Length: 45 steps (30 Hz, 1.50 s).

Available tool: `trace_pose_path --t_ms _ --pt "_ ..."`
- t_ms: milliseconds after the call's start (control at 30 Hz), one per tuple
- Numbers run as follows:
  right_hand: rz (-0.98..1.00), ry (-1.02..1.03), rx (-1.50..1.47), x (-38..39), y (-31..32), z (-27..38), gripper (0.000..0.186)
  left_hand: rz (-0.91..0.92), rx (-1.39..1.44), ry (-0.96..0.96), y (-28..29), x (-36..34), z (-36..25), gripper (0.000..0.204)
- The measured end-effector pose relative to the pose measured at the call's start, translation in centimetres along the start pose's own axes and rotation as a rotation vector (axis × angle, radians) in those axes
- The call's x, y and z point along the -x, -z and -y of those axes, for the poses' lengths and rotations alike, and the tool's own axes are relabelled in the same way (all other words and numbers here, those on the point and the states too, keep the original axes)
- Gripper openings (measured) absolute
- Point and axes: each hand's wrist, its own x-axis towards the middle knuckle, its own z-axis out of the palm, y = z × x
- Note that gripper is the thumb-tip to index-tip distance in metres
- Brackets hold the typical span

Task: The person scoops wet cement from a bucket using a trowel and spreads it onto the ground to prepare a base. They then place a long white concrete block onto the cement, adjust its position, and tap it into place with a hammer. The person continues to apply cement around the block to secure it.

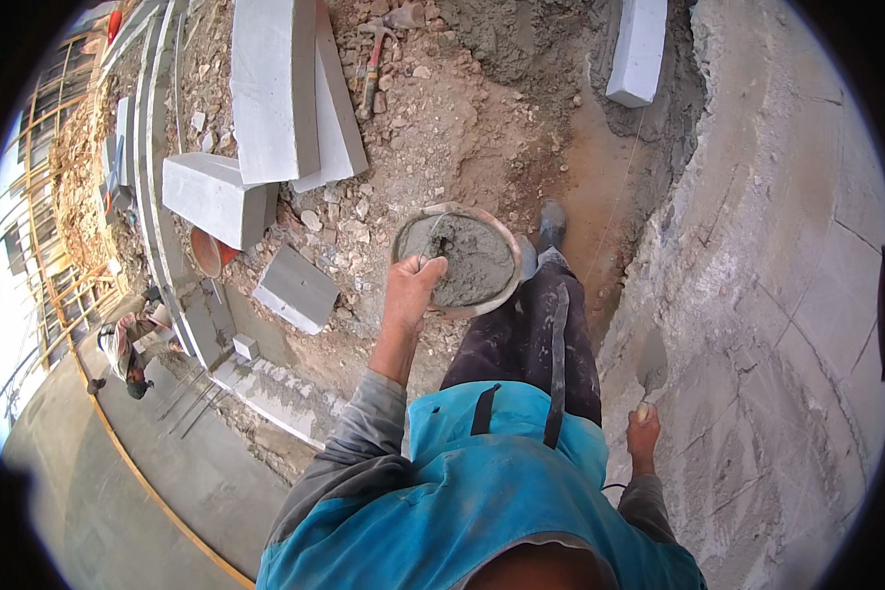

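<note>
My left hand (pixel 416 282) is a closed fist over the near left side of a round bucket (pixel 509 295). It seems to grip the bucket's thin handle, which is mostly hidden by the fingers. Grey wet mortar (pixel 477 264) fills the bucket, with a dark hollow in its surface near my knuckles. Down at my right side, my right hand (pixel 643 429) is wrapped round the pale handle of a trowel (pixel 651 362). Its grey, mortar-smeared blade points away from me, beside the rough grey wall surface.
Large pale blocks (pixel 275 88) lie on the rubble at the left, with a hammer (pixel 373 71) beside them. An orange bucket (pixel 209 252) lies tipped. Another block (pixel 639 54) sits in mortar ahead, near a taut string (pixel 619 182). A co-worker (pixel 125 344) bends at far left.
</note>
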Motion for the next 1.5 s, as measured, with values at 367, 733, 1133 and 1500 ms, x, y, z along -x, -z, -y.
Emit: trace_pose_path --t_ms 367,733,1133,1500 --pt "0.189 0.362 0.414 -7.7 2.6 10.6 0.038 -0.344 0.198 -0.056 11.2 -4.3 7.6 0.021" --pt "0.314 0.717 0.519 -8.2 -16.0 29.1 0.043 -0.517 0.387 -0.211 18.0 -13.9 19.5 0.03" --pt "0.452 0.98 0.966 -8.1 -41.5 40.8 0.042 -0.453 -0.059 -0.105 21.8 -22.0 26.2 0.035" --pt "0.751 0.679 0.263 -5.7 -47.1 35.5 0.042 -0.437 0.099 -0.1 19.8 -20.2 26.9 0.031"
